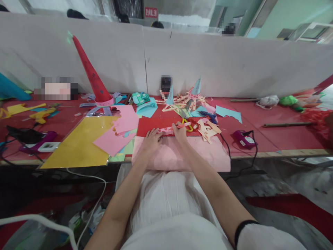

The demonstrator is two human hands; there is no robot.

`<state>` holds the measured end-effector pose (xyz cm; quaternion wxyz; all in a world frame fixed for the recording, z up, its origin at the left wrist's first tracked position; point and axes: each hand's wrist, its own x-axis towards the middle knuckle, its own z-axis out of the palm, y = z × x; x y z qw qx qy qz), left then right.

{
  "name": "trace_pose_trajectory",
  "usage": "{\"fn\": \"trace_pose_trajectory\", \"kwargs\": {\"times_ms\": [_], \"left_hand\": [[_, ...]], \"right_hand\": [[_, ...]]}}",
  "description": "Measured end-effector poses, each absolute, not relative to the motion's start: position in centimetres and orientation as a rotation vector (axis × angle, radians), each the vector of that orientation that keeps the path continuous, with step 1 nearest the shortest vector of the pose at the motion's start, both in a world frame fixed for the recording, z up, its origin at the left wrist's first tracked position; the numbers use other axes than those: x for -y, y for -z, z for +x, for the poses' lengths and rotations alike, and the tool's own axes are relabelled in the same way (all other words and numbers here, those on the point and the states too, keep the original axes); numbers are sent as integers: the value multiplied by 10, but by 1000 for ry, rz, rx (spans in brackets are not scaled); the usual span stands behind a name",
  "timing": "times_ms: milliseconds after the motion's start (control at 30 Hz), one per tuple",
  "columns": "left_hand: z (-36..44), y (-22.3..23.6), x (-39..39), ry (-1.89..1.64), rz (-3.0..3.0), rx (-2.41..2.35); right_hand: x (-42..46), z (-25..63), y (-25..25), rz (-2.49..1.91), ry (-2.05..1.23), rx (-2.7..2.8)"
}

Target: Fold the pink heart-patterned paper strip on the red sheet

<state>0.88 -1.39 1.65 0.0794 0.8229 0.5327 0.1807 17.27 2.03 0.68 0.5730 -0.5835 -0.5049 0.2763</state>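
My left hand (pixel 153 138) lies palm down with its fingers spread at the left end of a pink patterned strip (pixel 167 130), which looks like a ruler. My right hand (pixel 180 132) is closed round a pink pen (pixel 185 124) just above the strip's right end. Under both hands is a pale pink sheet (pixel 179 156) that hangs over the table's front edge. A red sheet (pixel 149 125) lies behind it. Close to the right hand are yellow-handled scissors (pixel 187 130) and a pile of cream paper strips (pixel 208 130). The pen's tip is too small to make out.
To the left lie pink paper pieces (pixel 127 119) and a yellow sheet (pixel 83 144). A red cone (pixel 91 69) stands behind them. A yellow glue gun (pixel 43 114) rests far left. On the right sits a purple box (pixel 245 139) with a black cable. A white partition (pixel 208 66) closes the back.
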Motion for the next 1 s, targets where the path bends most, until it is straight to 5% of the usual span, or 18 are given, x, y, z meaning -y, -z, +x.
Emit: {"fn": "trace_pose_trajectory", "kwargs": {"times_ms": [1000], "left_hand": [[8, -22, 19, -564, 2400, -1676]], "right_hand": [[-12, 171, -11, -1588, -416, 1269]]}}
